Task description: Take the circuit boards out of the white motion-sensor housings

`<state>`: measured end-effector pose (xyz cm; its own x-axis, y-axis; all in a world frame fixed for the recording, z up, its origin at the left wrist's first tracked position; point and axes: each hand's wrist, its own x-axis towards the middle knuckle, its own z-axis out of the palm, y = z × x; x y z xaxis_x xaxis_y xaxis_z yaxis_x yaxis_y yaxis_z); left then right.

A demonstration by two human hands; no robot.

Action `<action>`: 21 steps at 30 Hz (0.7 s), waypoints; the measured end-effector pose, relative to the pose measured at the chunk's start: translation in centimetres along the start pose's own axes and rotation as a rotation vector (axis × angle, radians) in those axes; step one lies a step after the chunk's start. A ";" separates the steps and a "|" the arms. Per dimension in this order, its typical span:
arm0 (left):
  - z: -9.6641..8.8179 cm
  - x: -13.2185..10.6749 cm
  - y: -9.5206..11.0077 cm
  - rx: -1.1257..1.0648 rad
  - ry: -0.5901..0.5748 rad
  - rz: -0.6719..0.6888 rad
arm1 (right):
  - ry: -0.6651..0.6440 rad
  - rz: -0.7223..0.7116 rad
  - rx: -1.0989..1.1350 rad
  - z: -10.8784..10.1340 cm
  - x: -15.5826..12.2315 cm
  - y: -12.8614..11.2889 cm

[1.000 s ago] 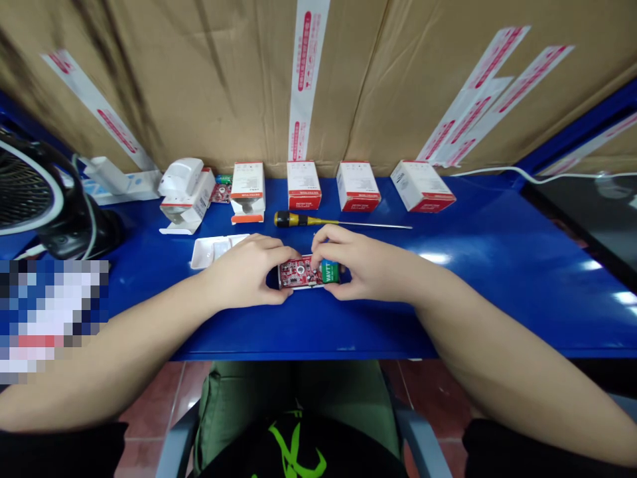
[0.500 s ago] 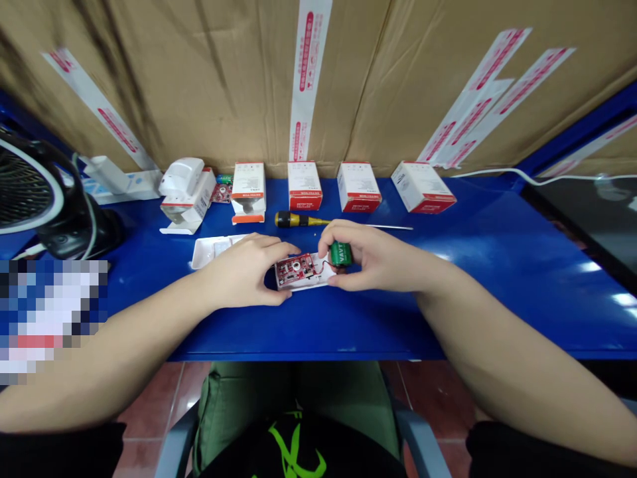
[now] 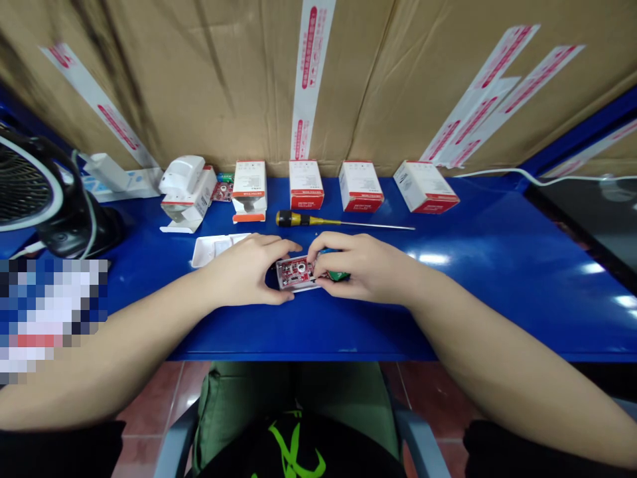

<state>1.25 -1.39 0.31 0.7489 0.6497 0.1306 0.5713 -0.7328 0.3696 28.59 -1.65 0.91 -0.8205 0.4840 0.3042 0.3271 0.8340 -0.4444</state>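
Note:
A white plastic case (image 3: 298,289) lies open on the blue table, with a red circuit board (image 3: 297,271) in its left part. My left hand (image 3: 251,269) curves round the case's left end, thumb at the near side and fingers at the far side. Over the right end, my right hand (image 3: 363,265) is closed round a green battery (image 3: 339,275), its fingertips close to the board's right edge. The fingers cover much of the battery and the case's right end. A white cover (image 3: 204,251) rests partly behind my left hand.
Behind the hands lies a yellow-and-black screwdriver (image 3: 303,219). Several white-and-red boxes (image 3: 306,186) line the back. A white detector (image 3: 183,174) sits on the leftmost box, beside another red board (image 3: 222,192). At left stands a black fan (image 3: 30,186).
My right hand has moved left over the case, bringing its fingertips to the board's right edge. The battery has turned and is more covered. My left hand stays almost in place.

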 end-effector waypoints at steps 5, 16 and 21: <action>0.0 -0.1 0.0 -0.003 -0.004 0.005 | 0.016 0.029 0.032 -0.3 0.0 -0.3; -0.2 -0.2 0.1 -0.036 -0.026 -0.021 | 0.040 0.154 0.186 -2.6 -0.6 -0.9; -1.2 -0.6 0.1 -0.073 -0.045 -0.040 | 0.124 0.224 0.184 -4.4 -1.3 0.3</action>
<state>0.46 -1.58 1.33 0.7411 0.6674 0.0730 0.5765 -0.6883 0.4403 31.77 -0.85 4.06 -0.6704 0.6883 0.2773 0.3933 0.6465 -0.6538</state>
